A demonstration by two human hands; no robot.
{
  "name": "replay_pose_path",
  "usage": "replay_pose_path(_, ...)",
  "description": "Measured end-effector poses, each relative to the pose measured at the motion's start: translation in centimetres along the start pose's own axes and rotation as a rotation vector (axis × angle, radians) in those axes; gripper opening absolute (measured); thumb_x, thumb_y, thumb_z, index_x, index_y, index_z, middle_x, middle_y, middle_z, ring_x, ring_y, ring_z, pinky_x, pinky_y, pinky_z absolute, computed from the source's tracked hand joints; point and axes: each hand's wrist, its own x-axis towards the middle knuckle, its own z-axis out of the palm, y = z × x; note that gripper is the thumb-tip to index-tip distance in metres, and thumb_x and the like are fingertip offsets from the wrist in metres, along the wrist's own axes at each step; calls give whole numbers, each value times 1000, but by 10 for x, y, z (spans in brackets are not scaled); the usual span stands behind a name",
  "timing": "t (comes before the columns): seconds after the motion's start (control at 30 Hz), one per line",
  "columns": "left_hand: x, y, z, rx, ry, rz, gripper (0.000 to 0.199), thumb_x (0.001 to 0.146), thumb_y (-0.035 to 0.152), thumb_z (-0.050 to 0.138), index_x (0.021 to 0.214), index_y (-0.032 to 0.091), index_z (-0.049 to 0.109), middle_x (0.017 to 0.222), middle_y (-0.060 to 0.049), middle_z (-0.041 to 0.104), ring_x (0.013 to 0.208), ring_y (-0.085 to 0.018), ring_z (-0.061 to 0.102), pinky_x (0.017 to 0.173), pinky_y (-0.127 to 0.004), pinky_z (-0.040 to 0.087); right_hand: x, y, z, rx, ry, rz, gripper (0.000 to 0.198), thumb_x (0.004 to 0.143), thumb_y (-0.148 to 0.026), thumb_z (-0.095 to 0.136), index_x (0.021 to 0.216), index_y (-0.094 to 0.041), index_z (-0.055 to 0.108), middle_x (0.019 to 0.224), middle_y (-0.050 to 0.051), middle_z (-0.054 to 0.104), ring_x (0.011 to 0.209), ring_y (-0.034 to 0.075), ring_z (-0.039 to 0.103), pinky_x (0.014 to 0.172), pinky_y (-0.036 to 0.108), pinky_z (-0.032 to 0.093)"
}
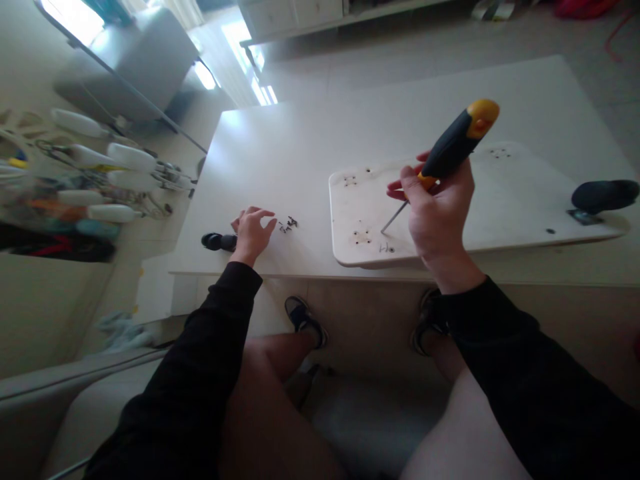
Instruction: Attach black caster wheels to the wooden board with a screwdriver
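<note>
While the right hand (443, 213) gripped a screwdriver (453, 143), fingers and thumb wrapped round the lower part of its black and yellow handle, the left hand (253, 233) was held out over the white table (280, 147) with thumb and forefinger apart, fingers loosely curved. Screwdriver slanted, handle end up and to the right, metal shaft running down-left to the pale board (517, 197); tip sat just beside a cluster of four holes (363, 237) near the board's left end, contact with the surface couldn't be told. Board lay flat on the table, right half of it, long edge along the person's side, rounded corners, more hole clusters toward the far edge, a dark handwritten mark (384, 248) by the near edge. Small pile of dark screws (288, 225) lay on the table just right of the left fingertips. One black caster (213, 241) lay at the left hand's other side, partly hidden by it; touching or not, couldn't tell. Second caster (603, 195), also black, stood on its metal plate at the board's right end. Both black sleeves reached in from below, shoes (304, 313) on the floor under the table edge.
</note>
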Motion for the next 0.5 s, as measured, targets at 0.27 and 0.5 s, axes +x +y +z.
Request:
replay_pose_path(0.27, -1, -19, -42, 105, 46, -331, 26, 80, 29, 79, 105, 23, 82, 116, -11, 77, 113, -34, 71, 104, -50, 54, 0, 1, 0, -8, -9, 9, 32, 93, -45, 77, 113, -31, 57, 96, -4, 69, 73, 13, 75, 75, 34, 72)
replay_pose_path(0.5, 5, -36, -38, -38, -46, -360, 31, 75, 25, 80, 106, 23, 78, 106, -9, 79, 101, -30, 75, 93, -42, 60, -1, -3, 1, -12, 6, 25, 29, 93, -42, 77, 112, -31, 58, 94, -4, 69, 73, 14, 75, 75, 35, 72)
